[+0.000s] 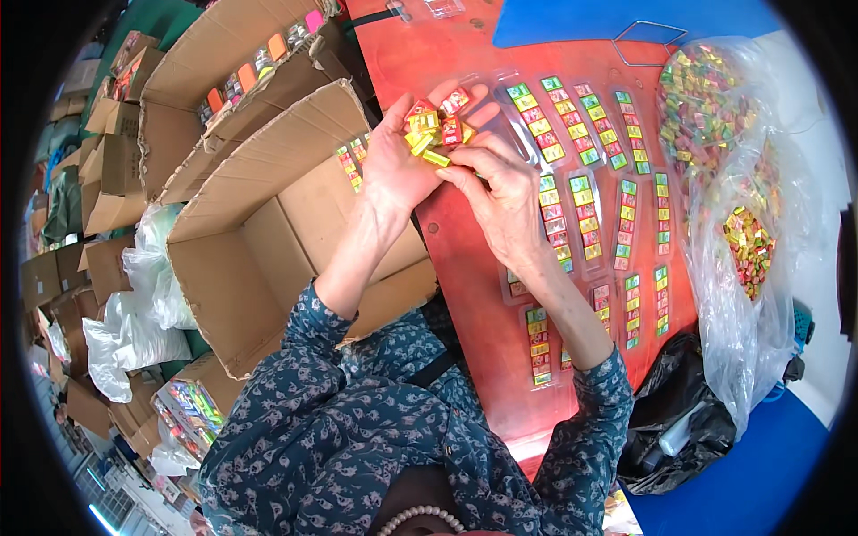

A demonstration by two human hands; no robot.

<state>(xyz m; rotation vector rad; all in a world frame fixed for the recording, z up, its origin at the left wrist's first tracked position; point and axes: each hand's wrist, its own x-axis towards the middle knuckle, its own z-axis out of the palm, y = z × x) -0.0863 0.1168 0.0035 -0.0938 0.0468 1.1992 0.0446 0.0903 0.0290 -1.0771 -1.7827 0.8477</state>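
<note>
Palm up and cupped, my left hand (pixel 393 170) holds several small wrapped candies (pixel 425 121), red and yellow. My right hand (pixel 505 201) is closed in a pinch on one yellow wrapped candy (pixel 436 158), just over the left palm and fingers. Right of my hands, columns of green, red and yellow candies (pixel 584 214) lie on the red table (pixel 474 268), at least some of them in clear plastic trays. My right forearm covers part of the nearer columns.
Left of the table stands an open cardboard box (pixel 259 237), with some candy strips (pixel 350 165) inside. Another carton (pixel 174 85) is behind it. A clear plastic bag (pixel 719 326) of loose candies lies along the right edge, near a black plastic bag (pixel 684 384).
</note>
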